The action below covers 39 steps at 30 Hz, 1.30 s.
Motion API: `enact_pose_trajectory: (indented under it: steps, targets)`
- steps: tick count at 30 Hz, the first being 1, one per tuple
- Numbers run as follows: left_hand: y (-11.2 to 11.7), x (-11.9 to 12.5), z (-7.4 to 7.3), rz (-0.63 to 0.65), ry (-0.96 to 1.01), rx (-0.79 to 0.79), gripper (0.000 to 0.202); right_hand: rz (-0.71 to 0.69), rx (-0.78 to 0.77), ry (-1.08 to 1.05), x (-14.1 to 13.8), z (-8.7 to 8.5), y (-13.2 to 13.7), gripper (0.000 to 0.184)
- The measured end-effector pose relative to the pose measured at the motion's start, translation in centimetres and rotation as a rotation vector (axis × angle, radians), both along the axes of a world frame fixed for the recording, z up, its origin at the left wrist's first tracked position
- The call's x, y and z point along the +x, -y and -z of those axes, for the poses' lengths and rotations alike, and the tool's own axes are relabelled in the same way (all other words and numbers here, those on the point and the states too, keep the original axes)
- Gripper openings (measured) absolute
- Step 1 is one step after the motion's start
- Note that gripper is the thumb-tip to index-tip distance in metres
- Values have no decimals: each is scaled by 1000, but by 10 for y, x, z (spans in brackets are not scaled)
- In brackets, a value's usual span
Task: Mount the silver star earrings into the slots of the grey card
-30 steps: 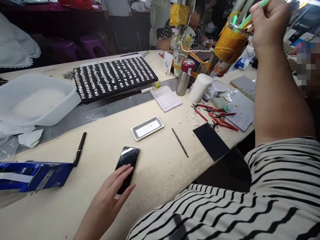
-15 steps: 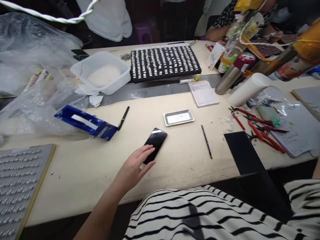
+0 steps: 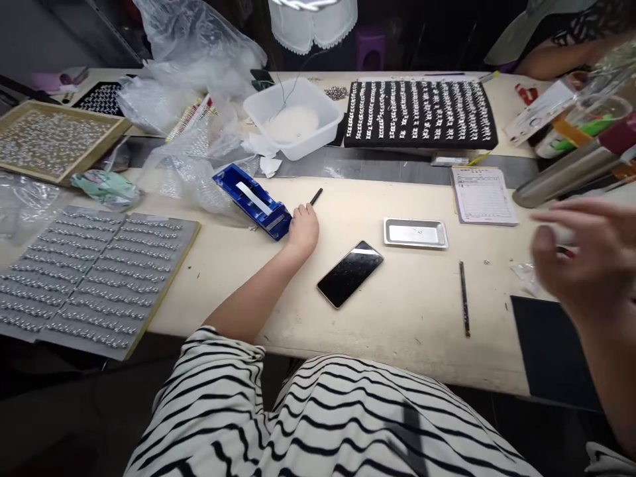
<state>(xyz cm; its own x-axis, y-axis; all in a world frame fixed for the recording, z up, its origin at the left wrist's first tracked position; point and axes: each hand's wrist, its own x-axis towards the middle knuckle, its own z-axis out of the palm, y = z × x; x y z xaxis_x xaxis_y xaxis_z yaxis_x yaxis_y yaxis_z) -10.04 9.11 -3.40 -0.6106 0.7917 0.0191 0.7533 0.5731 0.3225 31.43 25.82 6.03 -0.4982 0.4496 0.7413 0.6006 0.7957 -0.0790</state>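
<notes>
My left hand (image 3: 304,232) is closed over a black pen (image 3: 317,196), whose far end sticks out past my fingers. Touching or just beside that hand is the right end of an open blue case (image 3: 253,201) with a white strip in it. A dark-screened phone (image 3: 350,274) lies flat to the right of my left forearm. At the right edge, my right hand (image 3: 591,255) is raised above the table and smeared by motion; whether it holds anything does not show. A small metal tray (image 3: 416,233) and a thin dark stick (image 3: 464,298) lie between the hands.
Boards with rows of silver pieces (image 3: 94,278) cover the left. Behind stand a white plastic tub (image 3: 318,136) and a black display pad (image 3: 422,140). A notepad (image 3: 484,197) and steel flask (image 3: 561,173) are at right. A co-worker's arm (image 3: 561,58) shows at the back.
My left hand has left the phone and moved up-left onto the pen. My right hand has come into view at the right. The view has turned left, showing more boards.
</notes>
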Motion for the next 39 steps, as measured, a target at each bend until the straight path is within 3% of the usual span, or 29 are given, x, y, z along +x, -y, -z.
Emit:
enact_pose_trajectory:
  steps: [1, 3, 5, 7, 9, 10, 11, 12, 15, 17, 18, 20, 22, 25, 28, 30, 33, 39]
  targets:
    - [-6, -1, 0, -11, -5, 1, 41, -146, 54, 53, -9, 5, 11, 28]
    - [-10, 4, -5, 21, -9, 24, 41, -271, -25, 93, -31, 14, 34, 45]
    - [-5, 19, -17, 124, 1, 68, 41, -317, -304, 84, -56, 22, 55, 37]
    - [5, 44, -32, 296, 38, 128, 40, -355, -743, 80, -80, 29, 73, 33]
    - [17, 75, -45, 525, 125, 183, 37, -440, -1144, 48, -100, 36, 86, 62]
    - [24, 90, -50, 698, 235, 232, 37, -534, -1267, -20, -108, 38, 92, 71]
    - [30, 103, -55, 836, 329, 252, 35, -595, -1331, -91, -114, 39, 98, 68]
    - [35, 114, -58, 888, 389, 269, 32, -623, -1371, -135, -118, 39, 103, 53]
    - [49, 124, -64, 789, 426, 193, 28, -683, -1477, -283, -117, 31, 112, 31]
    - [56, 114, -65, 672, 450, 78, 30, -694, -1486, -419, -106, 19, 101, 27]
    - [58, 106, -64, 589, 470, 60, 32, -647, -1419, -545, -99, 13, 88, 25]
    - [63, 90, -63, 492, 488, 94, 31, -492, -1136, -812, -85, 5, 44, 22]
    - [67, 78, -60, 451, 529, 125, 30, -379, -905, -942, -75, 7, -14, 18]
    - [72, 72, -51, 407, 537, 215, 28, -123, -940, -883, -74, 31, -100, 31]
    - [77, 69, -37, 291, 511, 342, 28, 97, -880, -744, -82, 68, -160, 47]
    - [79, 65, -26, 242, 499, 395, 28, 243, -846, -738, -88, 90, -182, 51]
    - [79, 58, -9, 176, 405, 446, 28, 348, -821, -733, -91, 114, -200, 47]
    - [75, 52, 10, 132, 389, 462, 28, 471, -745, -690, -90, 134, -211, 36]
